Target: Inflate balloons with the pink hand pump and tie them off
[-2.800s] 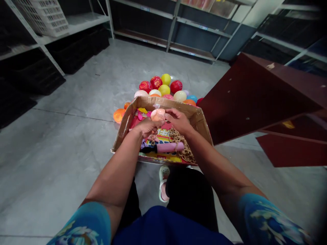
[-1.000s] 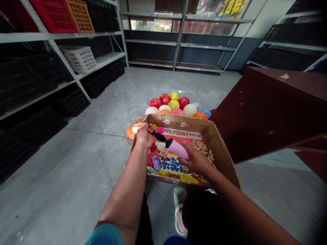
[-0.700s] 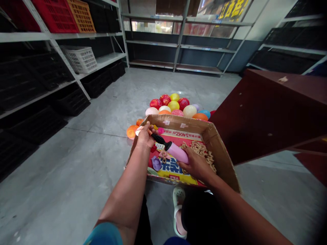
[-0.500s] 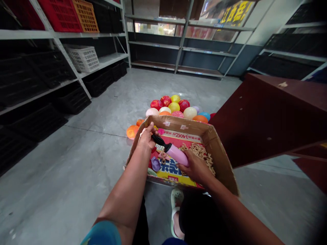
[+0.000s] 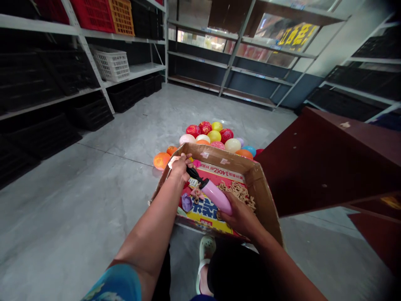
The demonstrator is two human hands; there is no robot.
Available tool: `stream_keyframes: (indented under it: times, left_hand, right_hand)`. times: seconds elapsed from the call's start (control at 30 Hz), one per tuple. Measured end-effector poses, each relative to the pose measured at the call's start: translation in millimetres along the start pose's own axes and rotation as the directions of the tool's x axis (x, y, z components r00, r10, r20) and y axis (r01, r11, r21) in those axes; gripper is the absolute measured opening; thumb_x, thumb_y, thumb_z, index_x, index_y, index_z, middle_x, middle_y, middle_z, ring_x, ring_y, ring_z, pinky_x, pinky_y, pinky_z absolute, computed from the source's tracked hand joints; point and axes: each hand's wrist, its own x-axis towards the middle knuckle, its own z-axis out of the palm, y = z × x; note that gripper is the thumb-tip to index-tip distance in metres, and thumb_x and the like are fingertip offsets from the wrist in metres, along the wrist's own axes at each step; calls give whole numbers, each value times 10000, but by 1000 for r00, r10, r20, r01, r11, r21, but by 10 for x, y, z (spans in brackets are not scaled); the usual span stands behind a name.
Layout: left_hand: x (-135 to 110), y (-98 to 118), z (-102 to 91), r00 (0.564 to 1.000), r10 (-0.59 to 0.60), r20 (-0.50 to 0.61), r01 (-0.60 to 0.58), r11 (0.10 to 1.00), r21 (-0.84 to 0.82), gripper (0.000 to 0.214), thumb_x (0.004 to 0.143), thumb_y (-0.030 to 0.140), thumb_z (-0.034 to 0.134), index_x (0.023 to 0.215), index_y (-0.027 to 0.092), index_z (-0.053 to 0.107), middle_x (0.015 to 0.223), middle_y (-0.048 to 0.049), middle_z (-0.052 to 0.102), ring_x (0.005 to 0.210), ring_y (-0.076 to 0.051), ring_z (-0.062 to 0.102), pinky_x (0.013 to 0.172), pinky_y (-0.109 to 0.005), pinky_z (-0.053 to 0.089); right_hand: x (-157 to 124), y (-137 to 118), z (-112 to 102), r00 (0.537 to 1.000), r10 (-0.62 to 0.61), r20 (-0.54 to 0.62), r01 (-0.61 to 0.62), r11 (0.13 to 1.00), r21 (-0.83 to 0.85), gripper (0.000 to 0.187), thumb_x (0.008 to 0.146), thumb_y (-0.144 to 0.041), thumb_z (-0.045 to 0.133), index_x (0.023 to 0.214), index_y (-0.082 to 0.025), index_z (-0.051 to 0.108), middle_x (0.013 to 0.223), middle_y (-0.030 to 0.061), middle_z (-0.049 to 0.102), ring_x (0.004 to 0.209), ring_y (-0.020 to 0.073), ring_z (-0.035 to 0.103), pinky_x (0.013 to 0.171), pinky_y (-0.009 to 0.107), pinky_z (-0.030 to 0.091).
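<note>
Right hand (image 5: pixel 239 213) grasps a pink balloon pump (image 5: pixel 216 197) over an open cardboard box (image 5: pixel 263 196), left hand (image 5: pixel 180 166) pinches a pale balloon (image 5: pixel 172 161) near the pump's black end (image 5: pixel 195 173), inflated balloons (image 5: pixel 214 136) on the floor (image 5: pixel 94 188) beyond

Over on the left shelving (image 5: pixel 144 70), a red crate (image 5: pixel 94 16) sits right beside an orange one (image 5: pixel 122 16), white basket (image 5: pixel 114 65) one shelf below, black crates (image 5: pixel 89 113) down low! Across the grey floor (image 5: pixel 78 200), a metal rack (image 5: pixel 238 47) lines the back, and dark red furniture (image 5: pixel 310 167) juts in from the right!
</note>
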Motion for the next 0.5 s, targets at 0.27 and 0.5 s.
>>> stream_keyframes:
  times: [0.27,0.5]
  left_hand:
    - [-64,198,70,991,128,-37,-128,992,9,194,896,201,445,730,143,527,426,88,270,322,-44,278,421,-203,348]
    - [-132,32,129,987,128,102,-137,987,89,224,902,261,455,778,117,575,423,59,362,356,-70,380,436,-211,378]
  right_hand:
    - [-136,424,-70,989,125,81,-121,991,-54,325,710,-297,597,1015,-196,552,906,72,680,759,210,625,646,269,409]
    - [25,293,100,986,156,61,-162,983,92,503,656,-375,701,1098,-181,560,949,80,690,799,217,628,660,271,420]
